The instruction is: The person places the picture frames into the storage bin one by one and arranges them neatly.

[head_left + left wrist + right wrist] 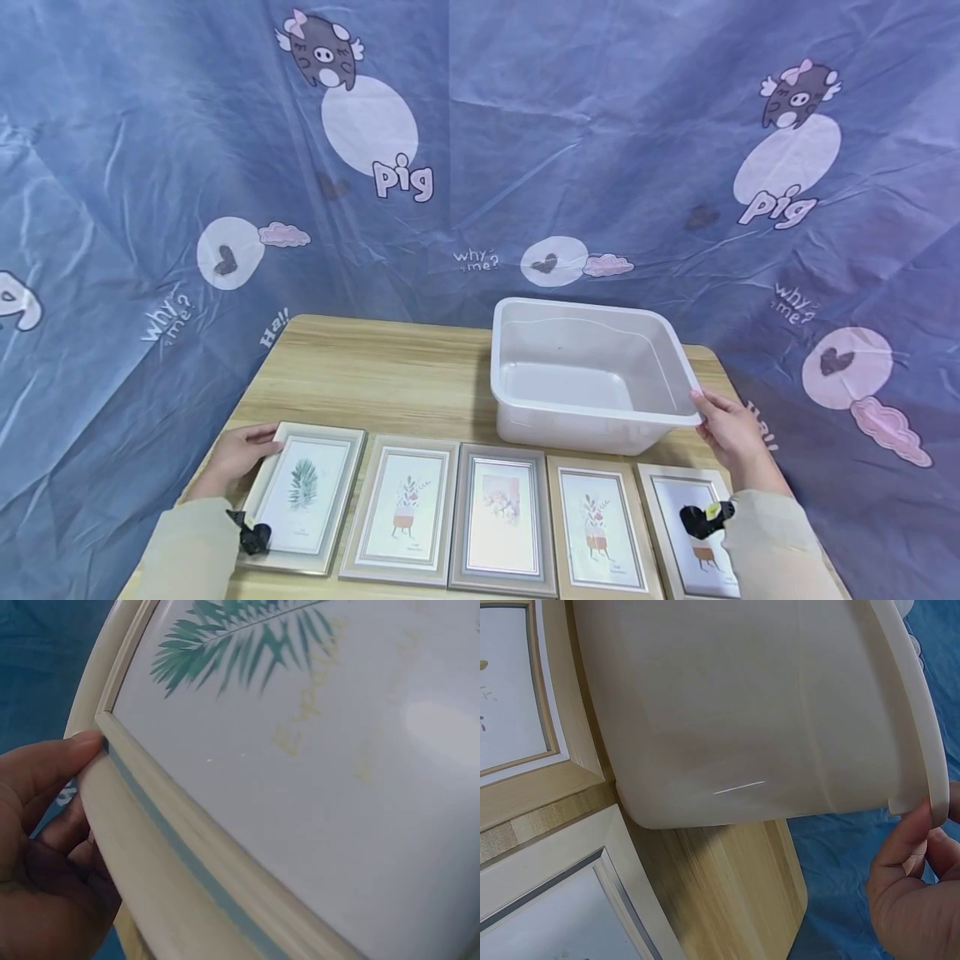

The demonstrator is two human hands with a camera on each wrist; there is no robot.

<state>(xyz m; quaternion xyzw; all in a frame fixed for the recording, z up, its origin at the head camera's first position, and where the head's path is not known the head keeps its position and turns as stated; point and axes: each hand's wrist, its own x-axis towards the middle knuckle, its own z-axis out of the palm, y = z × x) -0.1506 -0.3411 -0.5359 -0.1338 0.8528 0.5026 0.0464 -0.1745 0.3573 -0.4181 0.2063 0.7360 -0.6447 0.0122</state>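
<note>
Gripping white tub, frame holding leaf print

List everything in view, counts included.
Plastic tub: 1, white, table's rear right
Leaf-print picture frame: 1, cream, leftmost in row
Plant-pot picture frames: 3, beige to cream, second, fourth, fifth from left
Pink-print picture frame: 1, grey-brown, row's middle
Wood-grain table: 1, light brown, beneath
Pig-print cloth: piece count unclear, blue, around table
Wrist cameras: 2, black, at sleeve cuffs
Sleeves: 2, beige, both forearms
Left hand: 1, bare, gripping leaf-print frame's upper-left corner
Right hand: 1, bare, pinching tub's front-right rim
</note>
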